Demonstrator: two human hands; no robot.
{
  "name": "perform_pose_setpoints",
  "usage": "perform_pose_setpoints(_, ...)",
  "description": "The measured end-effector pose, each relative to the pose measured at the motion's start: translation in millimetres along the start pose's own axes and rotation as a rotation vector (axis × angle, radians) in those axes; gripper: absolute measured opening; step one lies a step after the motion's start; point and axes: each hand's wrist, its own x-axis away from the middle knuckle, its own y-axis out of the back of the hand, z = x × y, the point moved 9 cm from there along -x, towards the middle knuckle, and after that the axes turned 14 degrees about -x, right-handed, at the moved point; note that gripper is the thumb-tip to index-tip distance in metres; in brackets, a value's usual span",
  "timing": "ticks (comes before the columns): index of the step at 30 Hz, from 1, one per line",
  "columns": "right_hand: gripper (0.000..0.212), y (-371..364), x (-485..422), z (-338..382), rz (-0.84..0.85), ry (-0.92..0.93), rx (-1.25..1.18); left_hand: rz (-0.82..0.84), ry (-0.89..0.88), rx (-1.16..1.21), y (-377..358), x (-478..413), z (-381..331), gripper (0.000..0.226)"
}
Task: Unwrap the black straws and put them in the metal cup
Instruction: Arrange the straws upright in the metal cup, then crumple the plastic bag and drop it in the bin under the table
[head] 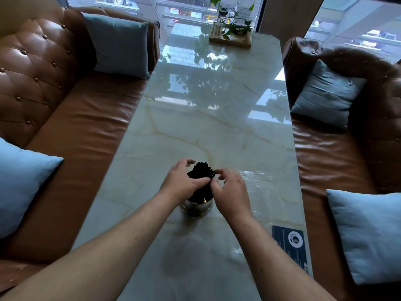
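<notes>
Black straws (200, 170) bunched upright in cup (196, 206), tops fanned above rim. Cup: shiny round metal, on glossy marble table (195, 131), near its close end. Left hand (181, 181) wraps bundle from left, fingers curled around it. Right hand (231, 190) pinches bundle's right edge with fingertips. Clear crinkled plastic wrap (264, 181) lies right of cup. Wooden tray (231, 39) with plant (234, 18) far beyond cup. Brown leather sofas, blue cushions flank table.
</notes>
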Motion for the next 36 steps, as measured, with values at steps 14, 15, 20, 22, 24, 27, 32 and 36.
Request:
perform_pose_setpoints(14, 0.021, -7.7, -5.9, 19.0, -0.046, 0.069, 0.034, -0.165, -0.178, -0.287, 30.7, 11.9, -6.3, 0.032)
perform_pose_setpoints(15, 0.020, -8.9, -5.9, 20.1, -0.045, 0.069, 0.035, -0.169, -0.177, -0.299, 31.1, 11.5, -5.7, 0.031)
perform_pose_setpoints(20, 0.018, -10.2, 2.4, 19.5, -0.058, 0.097, 0.051, -0.215, -0.198, -0.380, 33.9, 17.2, -11.4, 0.027)
perform_pose_setpoints(22, 0.018, -10.6, 5.2, 18.3, -0.040, 0.095, 0.048, -0.214, -0.193, -0.377, 34.3, 18.3, -13.8, 0.031)
perform_pose_setpoints(24, 0.020, -5.9, 7.6, 19.5, -0.034, 0.104, 0.041, -0.197, -0.175, -0.316, 37.1, 20.7, -16.2, 0.048)
perform_pose_setpoints(27, 0.025, 19.2, 10.4, 18.3, -0.080, 0.137, 0.036, -0.199, -0.216, -0.251, 45.6, 25.3, -33.6, 0.075)
perform_pose_setpoints(32, 0.053, 74.2, 14.3, -17.5, -0.065, -0.027, 0.099, -0.173, -0.388, -0.324, 30.2, 38.2, -103.3, 0.067)
perform_pose_setpoints(36, 0.075, 113.9, 18.1, -60.0, -0.043, -0.147, 0.183, -0.083, -0.516, -0.425, -25.6, 50.3, -147.0, 0.068)
